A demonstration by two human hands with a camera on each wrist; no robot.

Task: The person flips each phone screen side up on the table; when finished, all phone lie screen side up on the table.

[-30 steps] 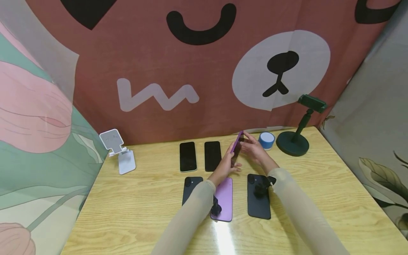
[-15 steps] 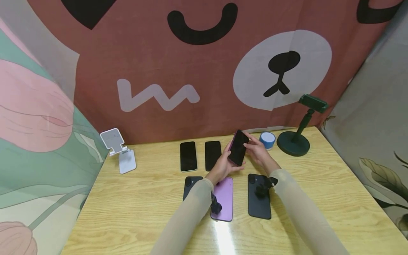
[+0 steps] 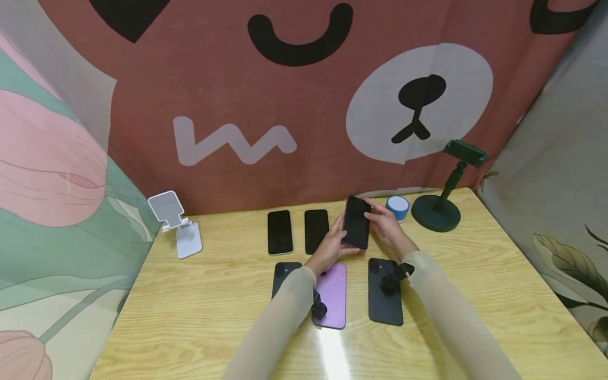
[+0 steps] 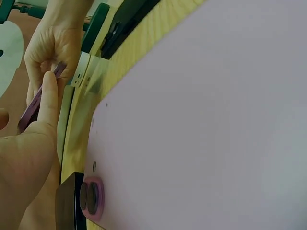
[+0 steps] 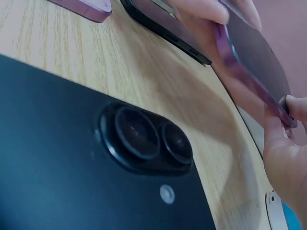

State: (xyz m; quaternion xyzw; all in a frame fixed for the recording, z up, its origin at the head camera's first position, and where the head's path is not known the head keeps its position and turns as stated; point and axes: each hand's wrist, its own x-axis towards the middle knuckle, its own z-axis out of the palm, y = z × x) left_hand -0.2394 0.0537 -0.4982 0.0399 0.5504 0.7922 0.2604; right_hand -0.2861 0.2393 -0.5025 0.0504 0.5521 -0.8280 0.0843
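Note:
A smartphone [image 3: 357, 224] with a dark screen and a purple frame is held above the table between both hands. My left hand [image 3: 328, 250] grips its left side and lower end, thumb over the edge. At its right edge, my right hand [image 3: 388, 229] pinches it with the thumb on the screen side. In the right wrist view the held phone's purple edge [image 5: 244, 74] shows clearly. Below lie a purple phone [image 3: 336, 295] and a black phone [image 3: 386, 306], both back up. The left forearm partly covers another dark phone [image 3: 286, 272].
Two phones lie screen up farther back, a left one [image 3: 280, 232] and a right one [image 3: 315, 231]. A white phone stand [image 3: 189, 240] is at left. A blue and white round item [image 3: 397, 208] and a green stand [image 3: 436, 214] are at right. Patterned fabric hangs behind.
The held phone has turned from nearly edge-on to showing its screen, and its slant has straightened. Both hands stay on it. The phones on the table have not moved.

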